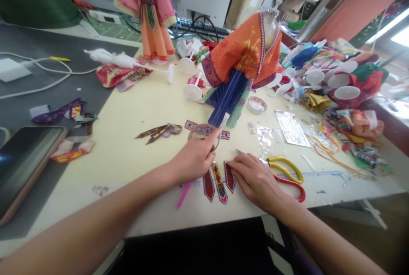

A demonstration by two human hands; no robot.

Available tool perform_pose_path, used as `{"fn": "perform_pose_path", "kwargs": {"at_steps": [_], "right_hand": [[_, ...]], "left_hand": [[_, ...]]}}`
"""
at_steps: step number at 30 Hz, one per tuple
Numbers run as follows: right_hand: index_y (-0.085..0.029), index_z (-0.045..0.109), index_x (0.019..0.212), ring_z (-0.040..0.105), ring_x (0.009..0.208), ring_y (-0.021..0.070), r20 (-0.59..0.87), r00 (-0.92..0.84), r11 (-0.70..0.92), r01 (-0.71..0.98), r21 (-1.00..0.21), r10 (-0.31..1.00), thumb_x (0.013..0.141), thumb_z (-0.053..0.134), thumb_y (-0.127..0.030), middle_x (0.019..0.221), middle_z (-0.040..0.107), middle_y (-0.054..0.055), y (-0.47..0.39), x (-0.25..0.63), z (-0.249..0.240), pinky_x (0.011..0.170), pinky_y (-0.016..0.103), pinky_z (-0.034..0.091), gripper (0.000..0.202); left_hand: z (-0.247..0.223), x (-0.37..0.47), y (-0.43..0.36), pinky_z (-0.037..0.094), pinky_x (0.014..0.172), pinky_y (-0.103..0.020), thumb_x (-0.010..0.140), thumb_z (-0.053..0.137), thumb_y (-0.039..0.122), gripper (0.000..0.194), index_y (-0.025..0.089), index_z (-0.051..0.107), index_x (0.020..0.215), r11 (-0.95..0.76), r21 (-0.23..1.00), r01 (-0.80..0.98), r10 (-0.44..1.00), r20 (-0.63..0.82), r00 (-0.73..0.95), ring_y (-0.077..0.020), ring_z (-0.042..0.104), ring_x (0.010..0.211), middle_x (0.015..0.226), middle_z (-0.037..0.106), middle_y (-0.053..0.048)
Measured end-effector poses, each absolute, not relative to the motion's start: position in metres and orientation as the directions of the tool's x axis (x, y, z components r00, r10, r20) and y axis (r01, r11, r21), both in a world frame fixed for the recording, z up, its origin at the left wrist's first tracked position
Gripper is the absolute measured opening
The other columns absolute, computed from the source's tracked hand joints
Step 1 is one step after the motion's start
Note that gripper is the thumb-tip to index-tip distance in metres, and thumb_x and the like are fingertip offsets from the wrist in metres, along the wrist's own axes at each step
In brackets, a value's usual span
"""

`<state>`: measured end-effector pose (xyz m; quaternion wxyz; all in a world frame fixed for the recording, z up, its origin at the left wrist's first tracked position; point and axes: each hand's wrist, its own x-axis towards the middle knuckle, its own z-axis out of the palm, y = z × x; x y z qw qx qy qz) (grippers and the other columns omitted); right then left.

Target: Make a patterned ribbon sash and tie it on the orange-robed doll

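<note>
Two bare forearms are reaching in from the bottom edge, meeting over three pointed ribbon tabs (219, 184) that are lying side by side near the front edge of the table (134, 108). Left hand (193, 158) is resting above the tabs, its fingers curled loosely around a tape roll (203, 135) and touching it, apparently steadying the roll close to where tape would be wanted; whether the fingers are actually clamped on it cannot be told. Right hand (254, 178) is lying flat with fingers together, its fingertips pressing on the rightmost tab, seemingly pinning it in line with the others; it is grasping nothing. Scissors (285, 174) with yellow and red handles are lying just beside that hand, touching or partly under it, on a ruler (322, 175), within easy reach. A pink pen (184, 194) is lying just left of the tabs. Beyond the roll, a headless doll (243, 64) in an orange robe is standing upright, facing the person, probably so the trims can be matched against it. A second doll (150, 10) in pink is standing further back, well apart. A phone (24, 164) is lying at the far left on the dark mat, and loose scraps (159, 131) are lying between it and the roll.
</note>
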<state>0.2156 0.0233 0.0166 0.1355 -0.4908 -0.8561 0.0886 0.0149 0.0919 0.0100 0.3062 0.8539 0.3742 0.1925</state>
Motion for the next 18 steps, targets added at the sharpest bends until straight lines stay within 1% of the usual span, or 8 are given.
{"fn": "perform_pose_path", "kwargs": {"at_steps": [2,4,8,11,14,16,18], "right_hand": [[-0.017,0.058,0.110,0.055,0.093,0.0208,0.146,-0.461,0.481,0.804,-0.348,0.875,0.090,0.043,-0.017,0.098,0.061,0.009,0.0209,0.2182,0.0174,0.084,0.038,0.046,0.024],[-0.018,0.057,0.109,0.056,0.093,0.0198,0.183,-0.436,0.472,0.784,-0.403,0.881,0.090,0.045,-0.015,0.099,0.062,0.008,0.0194,0.2200,0.0174,0.084,0.037,0.047,0.023],[-0.019,0.056,0.104,0.057,0.093,0.0194,0.292,-0.394,0.488,0.758,-0.434,0.872,0.087,0.046,-0.011,0.096,0.063,0.006,0.0167,0.2208,0.0143,0.083,0.037,0.047,0.022],[-0.018,0.054,0.112,0.055,0.099,0.0213,0.345,-0.408,0.525,0.754,-0.396,0.845,0.084,0.048,-0.008,0.102,0.063,0.008,0.0149,0.2195,0.0115,0.089,0.040,0.046,0.030],[-0.014,0.050,0.121,0.054,0.103,0.0234,0.331,-0.473,0.568,0.760,-0.315,0.816,0.083,0.047,-0.008,0.104,0.062,0.011,0.0150,0.2175,0.0099,0.095,0.044,0.042,0.038],[-0.011,0.051,0.121,0.054,0.102,0.0237,0.310,-0.502,0.581,0.768,-0.270,0.807,0.084,0.047,-0.008,0.102,0.062,0.013,0.0163,0.2162,0.0093,0.097,0.046,0.040,0.037],[-0.010,0.052,0.119,0.055,0.099,0.0231,0.319,-0.514,0.594,0.766,-0.246,0.796,0.083,0.047,-0.009,0.101,0.062,0.013,0.0180,0.2155,0.0088,0.098,0.047,0.040,0.036]], "left_hand": [[0.0106,0.0148,0.0917,0.037,0.072,-0.031,0.083,0.043,0.013,0.065,0.016,0.018,0.143,-0.527,0.672,0.520,0.759,0.096,0.644,-0.0170,0.048,0.070,0.071,0.054,0.002],[0.0115,0.0148,0.0916,0.037,0.070,-0.031,0.083,0.043,0.013,0.066,0.016,0.018,0.143,-0.526,0.666,0.529,0.762,0.094,0.640,-0.0169,0.047,0.069,0.071,0.054,0.002],[0.0127,0.0151,0.0918,0.037,0.070,-0.031,0.082,0.043,0.013,0.066,0.014,0.018,0.143,-0.534,0.654,0.535,0.757,0.089,0.648,-0.0167,0.046,0.068,0.070,0.052,0.002],[0.0133,0.0152,0.0918,0.037,0.069,-0.031,0.082,0.043,0.012,0.066,0.014,0.018,0.143,-0.531,0.659,0.532,0.759,0.090,0.645,-0.0167,0.046,0.068,0.070,0.052,0.002],[0.0141,0.0153,0.0916,0.036,0.069,-0.030,0.082,0.043,0.012,0.066,0.016,0.019,0.143,-0.515,0.671,0.533,0.766,0.081,0.638,-0.0167,0.047,0.069,0.072,0.053,0.001],[0.0147,0.0154,0.0915,0.037,0.069,-0.030,0.082,0.044,0.012,0.066,0.016,0.019,0.143,-0.508,0.678,0.531,0.768,0.076,0.637,-0.0167,0.047,0.070,0.072,0.054,0.001],[0.0150,0.0154,0.0912,0.037,0.070,-0.030,0.082,0.044,0.012,0.066,0.016,0.019,0.143,-0.503,0.682,0.530,0.768,0.072,0.636,-0.0167,0.047,0.070,0.073,0.054,0.001]]}}
